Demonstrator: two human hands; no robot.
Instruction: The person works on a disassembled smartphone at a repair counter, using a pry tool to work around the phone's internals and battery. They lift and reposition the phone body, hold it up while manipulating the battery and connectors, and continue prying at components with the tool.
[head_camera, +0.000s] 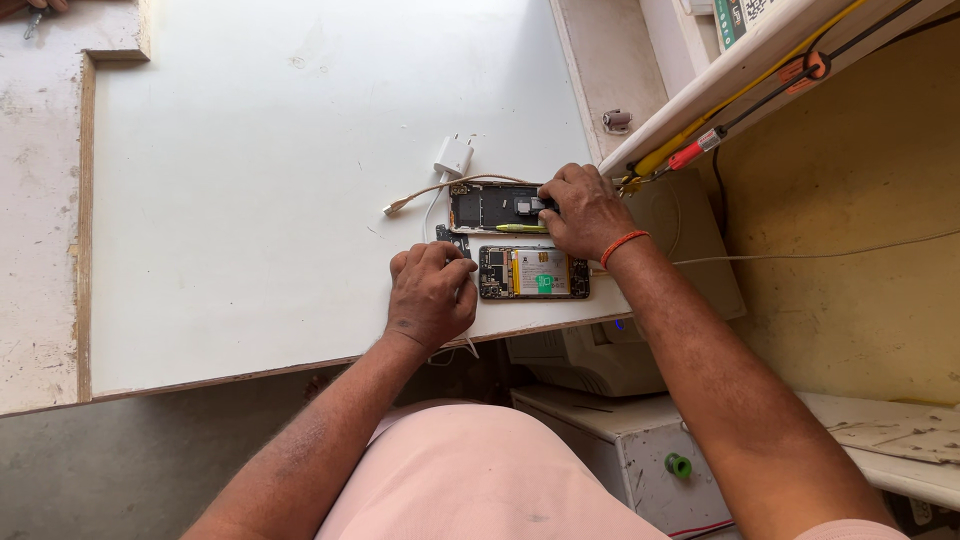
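Two opened phones lie near the right end of a white table (250, 200). The nearer phone body (533, 273) shows its battery with a green tab. The farther phone frame (495, 208) lies just behind it, with a thin yellow-green tool (520, 228) along its front edge. My left hand (430, 297) rests fingers curled at the left end of the nearer phone, beside a small dark part (452, 240). My right hand (588, 212), with an orange wrist thread, presses its fingertips on a small dark piece at the right end of the farther frame.
A white charger plug (452, 157) and a beige cable (440, 190) lie behind the phones. A slanted shelf edge (720, 80) with yellow and red tools and wires rises at right. A white machine (600, 360) sits under the table's edge. Another person's hand (45, 5) shows at top left.
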